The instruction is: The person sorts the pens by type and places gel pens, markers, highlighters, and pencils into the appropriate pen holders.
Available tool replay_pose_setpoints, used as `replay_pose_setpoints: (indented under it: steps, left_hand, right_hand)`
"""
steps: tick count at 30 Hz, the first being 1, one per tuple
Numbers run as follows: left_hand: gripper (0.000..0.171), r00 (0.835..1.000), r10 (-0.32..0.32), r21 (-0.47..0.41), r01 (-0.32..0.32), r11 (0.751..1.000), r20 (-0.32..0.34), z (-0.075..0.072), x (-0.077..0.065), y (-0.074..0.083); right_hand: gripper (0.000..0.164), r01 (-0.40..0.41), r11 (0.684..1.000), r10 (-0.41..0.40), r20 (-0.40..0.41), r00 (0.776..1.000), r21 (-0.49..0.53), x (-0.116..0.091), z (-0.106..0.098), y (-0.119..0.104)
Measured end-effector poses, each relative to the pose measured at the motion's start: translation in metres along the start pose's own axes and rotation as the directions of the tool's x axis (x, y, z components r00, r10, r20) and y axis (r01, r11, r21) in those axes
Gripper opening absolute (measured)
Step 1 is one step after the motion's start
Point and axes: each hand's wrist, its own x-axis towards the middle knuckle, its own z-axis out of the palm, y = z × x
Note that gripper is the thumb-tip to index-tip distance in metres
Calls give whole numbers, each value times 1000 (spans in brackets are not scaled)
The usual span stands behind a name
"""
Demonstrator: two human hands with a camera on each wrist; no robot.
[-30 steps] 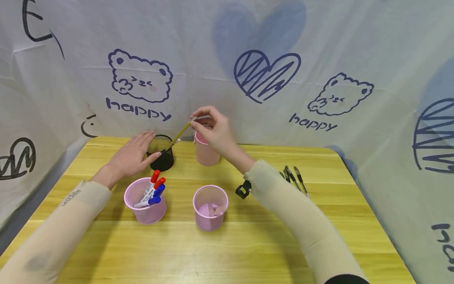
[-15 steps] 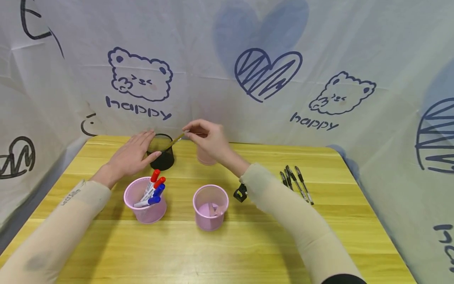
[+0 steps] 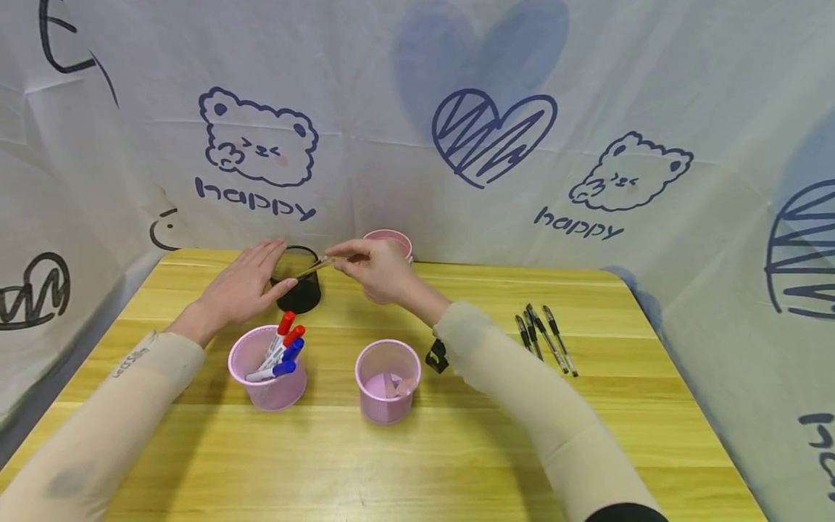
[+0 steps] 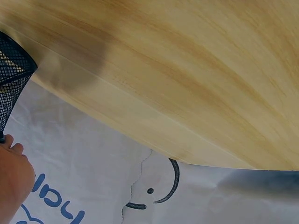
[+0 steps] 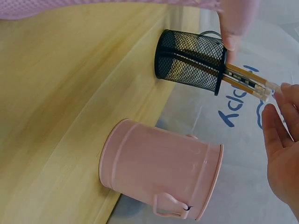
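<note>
In the head view, my left hand (image 3: 238,288) holds the black mesh pen cup (image 3: 301,297) at the back left of the table, its thumb along the near rim. My right hand (image 3: 381,270) pinches the white-tipped end of a yellow pencil (image 3: 310,270), which slants down into the cup. From the right wrist, several pencils (image 5: 245,81) poke out of the mesh cup (image 5: 191,60) together, and the fingertips of my right hand (image 5: 286,144) meet their ends. Only part of my left hand (image 4: 15,177) shows in the left wrist view, at the cup's rim.
Behind my right hand stands a pink bucket (image 3: 390,238), partly hidden. A pink bin (image 3: 277,395) holds red-capped and blue-capped markers. Another pink bin (image 3: 385,412) has small pink pieces inside. A small black object (image 3: 435,357) lies beside my right sleeve. Several black pens (image 3: 548,341) lie farther right.
My right hand has come down and to the left, lowering the pencil deeper into the mesh cup. The left hand stays in place on the cup.
</note>
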Motion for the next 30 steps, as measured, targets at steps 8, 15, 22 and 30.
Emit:
replay_pose_setpoints:
  steps: [8,15,22,30]
  left_hand:
    - [86,1000,2,18,-2,1000,24,-3,3,4]
    - [85,998,6,36,-9,999,67,-10,4,8]
    - [90,996,3,-3,-2,1000,84,-17,3,5]
    - [93,1000,0,-55,2,998,26,-35,-1,6]
  right_hand:
    - [29,2,998,1,-49,999,68,-8,-4,0]
    - [29,136,980,-114,-149,982,145,-23,-23,3]
    - [34,118,972,-77,-200,977,205,-47,-45,7]
    - [37,91,982,-41,-281,959,165,-78,-72,18]
